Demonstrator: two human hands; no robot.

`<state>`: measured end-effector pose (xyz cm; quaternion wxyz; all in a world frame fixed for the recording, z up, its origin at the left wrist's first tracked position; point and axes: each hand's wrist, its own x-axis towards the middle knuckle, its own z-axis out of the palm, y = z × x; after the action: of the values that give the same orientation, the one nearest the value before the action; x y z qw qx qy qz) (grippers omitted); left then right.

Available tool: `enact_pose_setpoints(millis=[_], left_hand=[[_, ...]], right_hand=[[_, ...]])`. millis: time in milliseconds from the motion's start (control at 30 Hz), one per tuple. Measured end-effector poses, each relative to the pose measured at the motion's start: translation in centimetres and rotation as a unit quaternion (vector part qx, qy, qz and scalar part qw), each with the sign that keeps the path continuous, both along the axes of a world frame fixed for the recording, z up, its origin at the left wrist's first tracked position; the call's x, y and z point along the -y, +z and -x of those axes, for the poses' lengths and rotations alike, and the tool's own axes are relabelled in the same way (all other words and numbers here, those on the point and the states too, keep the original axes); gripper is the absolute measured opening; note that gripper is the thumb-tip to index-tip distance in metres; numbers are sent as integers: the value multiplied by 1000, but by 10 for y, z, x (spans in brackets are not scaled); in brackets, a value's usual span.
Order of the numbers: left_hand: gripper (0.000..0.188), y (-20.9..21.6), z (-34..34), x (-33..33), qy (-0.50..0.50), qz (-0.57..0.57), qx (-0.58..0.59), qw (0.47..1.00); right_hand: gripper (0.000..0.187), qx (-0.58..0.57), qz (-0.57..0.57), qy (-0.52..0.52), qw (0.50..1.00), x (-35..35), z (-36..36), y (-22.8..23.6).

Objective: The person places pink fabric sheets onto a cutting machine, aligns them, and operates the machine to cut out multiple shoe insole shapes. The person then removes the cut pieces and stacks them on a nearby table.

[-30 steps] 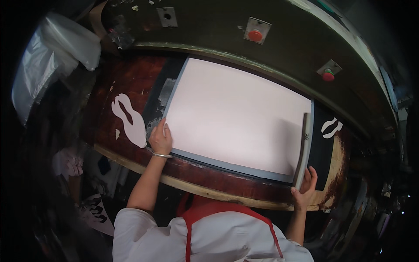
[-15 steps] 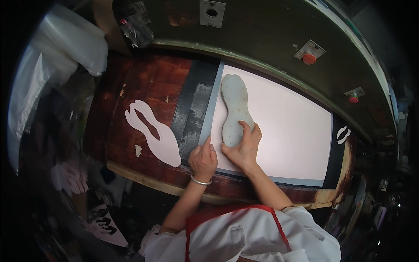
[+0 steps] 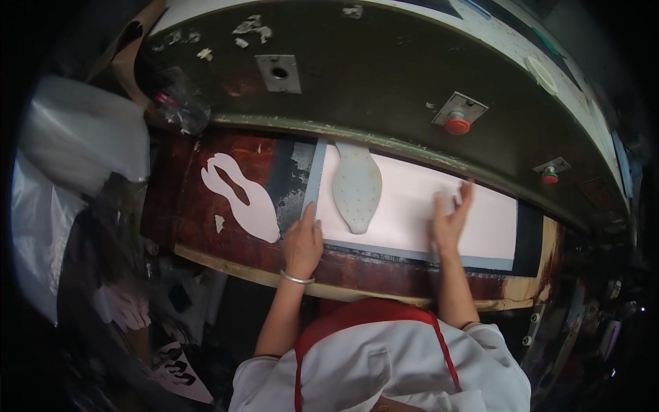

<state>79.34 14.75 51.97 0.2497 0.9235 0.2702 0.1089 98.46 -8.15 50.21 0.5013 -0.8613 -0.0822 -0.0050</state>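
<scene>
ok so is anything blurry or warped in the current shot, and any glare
Head view: the right grip is smeared, most at the fingers, while the left grip looks sharper; head view again: the dark green panel bows with the fisheye, and plastic sheeting at left shows pale sheen.

A workshop, from its green machine beam [image 3: 371, 82], red push button [image 3: 458, 126] and worn wooden bench [image 3: 377, 270]
</scene>
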Motion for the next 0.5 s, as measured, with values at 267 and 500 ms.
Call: enact_pose_setpoints(millis=[267, 500], left_hand=[[17, 16, 4, 4, 24, 70, -62, 995], [12, -19, -64, -21, 25, -46, 1, 999]], right_hand=[[73, 243, 231, -203, 920, 118, -153, 80], [87, 217, 175, -254, 926, 103, -144, 72]])
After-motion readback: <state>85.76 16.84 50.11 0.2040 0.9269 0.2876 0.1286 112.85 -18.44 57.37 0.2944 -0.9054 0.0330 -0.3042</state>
